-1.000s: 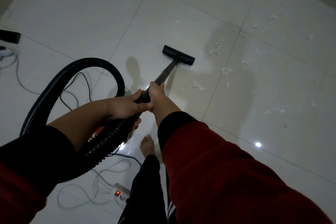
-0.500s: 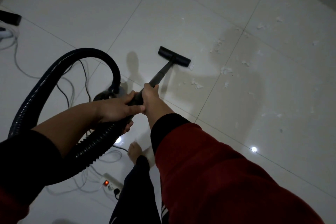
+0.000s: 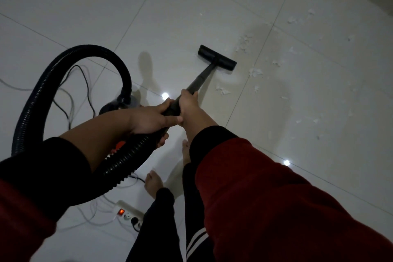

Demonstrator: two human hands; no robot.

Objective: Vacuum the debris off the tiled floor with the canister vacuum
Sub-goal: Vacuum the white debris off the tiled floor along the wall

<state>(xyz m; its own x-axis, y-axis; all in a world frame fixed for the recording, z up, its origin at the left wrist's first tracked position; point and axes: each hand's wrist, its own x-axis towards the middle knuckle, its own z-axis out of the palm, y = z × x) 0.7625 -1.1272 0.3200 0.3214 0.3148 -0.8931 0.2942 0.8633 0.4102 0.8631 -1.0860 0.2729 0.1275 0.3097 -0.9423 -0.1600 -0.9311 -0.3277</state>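
Both hands grip the black vacuum wand [image 3: 202, 80]. My right hand [image 3: 190, 105] is wrapped around the wand higher up; my left hand [image 3: 153, 119] is closed on it just behind, where the ribbed black hose [image 3: 42, 91] joins. The flat floor nozzle [image 3: 217, 57] lies on the white tiled floor [image 3: 148, 6]. White debris scraps [image 3: 255, 72] lie to the right of the nozzle, and more are scattered toward the far right. The hose arcs left and back to the canister [image 3: 119, 105], which my left arm mostly hides.
A white power strip [image 3: 129, 214] with a lit red switch lies near my bare feet [image 3: 153, 183]. Loose black and white cables [image 3: 72, 95] trail across the floor at the left. A wall base runs along the upper right.
The nozzle has slid forward and right, closer to the debris cluster. My view has shifted, the dark mat at top left is gone from sight, and both feet now show.
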